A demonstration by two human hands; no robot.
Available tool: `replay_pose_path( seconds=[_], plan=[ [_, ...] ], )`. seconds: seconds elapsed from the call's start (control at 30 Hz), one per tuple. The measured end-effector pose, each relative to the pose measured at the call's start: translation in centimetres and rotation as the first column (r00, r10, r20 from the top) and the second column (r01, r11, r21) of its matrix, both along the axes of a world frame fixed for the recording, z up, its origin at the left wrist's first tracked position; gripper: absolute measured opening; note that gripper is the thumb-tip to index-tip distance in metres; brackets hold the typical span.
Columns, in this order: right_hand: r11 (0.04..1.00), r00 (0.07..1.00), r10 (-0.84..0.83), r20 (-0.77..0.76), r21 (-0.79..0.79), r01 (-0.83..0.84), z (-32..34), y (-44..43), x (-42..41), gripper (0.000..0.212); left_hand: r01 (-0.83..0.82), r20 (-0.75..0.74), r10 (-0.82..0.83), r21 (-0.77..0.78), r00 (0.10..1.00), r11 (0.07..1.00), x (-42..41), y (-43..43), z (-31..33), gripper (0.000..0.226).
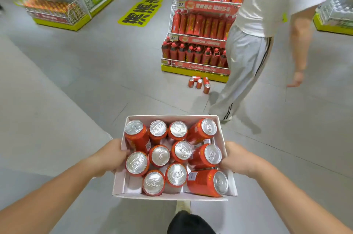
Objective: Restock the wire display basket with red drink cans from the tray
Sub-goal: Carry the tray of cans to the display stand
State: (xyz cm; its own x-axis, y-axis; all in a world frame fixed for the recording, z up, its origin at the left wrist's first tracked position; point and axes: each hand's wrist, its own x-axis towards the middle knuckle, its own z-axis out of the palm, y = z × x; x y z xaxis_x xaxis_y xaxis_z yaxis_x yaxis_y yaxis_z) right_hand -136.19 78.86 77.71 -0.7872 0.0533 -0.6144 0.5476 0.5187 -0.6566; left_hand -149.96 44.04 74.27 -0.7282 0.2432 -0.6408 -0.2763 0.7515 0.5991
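Shop aisle — tray (221, 134) of red cans (159, 155)

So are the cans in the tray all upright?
No. Most cans stand upright in the tray, tops showing, but the near-right can lies tipped on its side; two others on the right lean.

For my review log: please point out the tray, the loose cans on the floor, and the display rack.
tray (221, 134): head view, bare right inner wall.
loose cans on the floor (199, 83): head view, middle can's side.
display rack (194, 71): head view, yellow base.
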Motion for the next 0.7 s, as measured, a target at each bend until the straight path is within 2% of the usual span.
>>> replay_pose_path(
  seconds=[0.1, 0.23, 0.3, 0.37, 0.53, 0.63, 0.7],
  plan=[
    [1.000, 1.000, -0.003, 0.025, -0.015, 0.004, 0.5, 2.6, -6.9, 0.002, 0.002, 0.005, -0.002, -0.009, 1.000, 1.000, -6.3, 2.6, 0.4, 0.018],
    [1.000, 1.000, 0.015, 0.016, 0.003, -0.015, 0.5, 6.3, -15.4, 0.007, 0.009, 0.018, -0.009, -0.004, 1.000, 1.000, -14.4, 6.4, 1.4, 0.014],
    [1.000, 1.000, 0.020, 0.012, -0.010, -0.020, 0.6, 7.9, -19.5, 0.016, 0.017, 0.022, -0.017, -0.004, 1.000, 1.000, -18.6, 8.1, 1.4, 0.015],
    [1.000, 1.000, 0.015, 0.017, 0.003, -0.015, 0.5, 9.5, -23.6, 0.013, 0.033, 0.026, -0.033, 0.001, 0.999, 0.999, -23.5, 9.7, 0.9, 0.015],
    [0.997, 0.998, -0.064, 0.018, 0.054, 0.063, -1.0, 13.4, -33.7, 0.016, 0.090, -0.008, -0.090, -0.031, 0.996, 0.995, -36.9, 14.2, -2.1, 0.012],
    [0.992, 0.992, -0.122, 0.020, 0.016, 0.121, -1.5, 15.6, -39.7, 0.022, 0.152, -0.018, -0.153, -0.064, 0.988, 0.986, -44.7, 17.3, -3.3, 0.026],
    [0.989, 0.989, -0.149, 0.019, 0.013, 0.149, -2.0, 17.4, -43.6, 0.024, 0.196, -0.014, -0.197, -0.072, 0.980, 0.978, -49.6, 19.4, -4.0, 0.026]
  ],
)
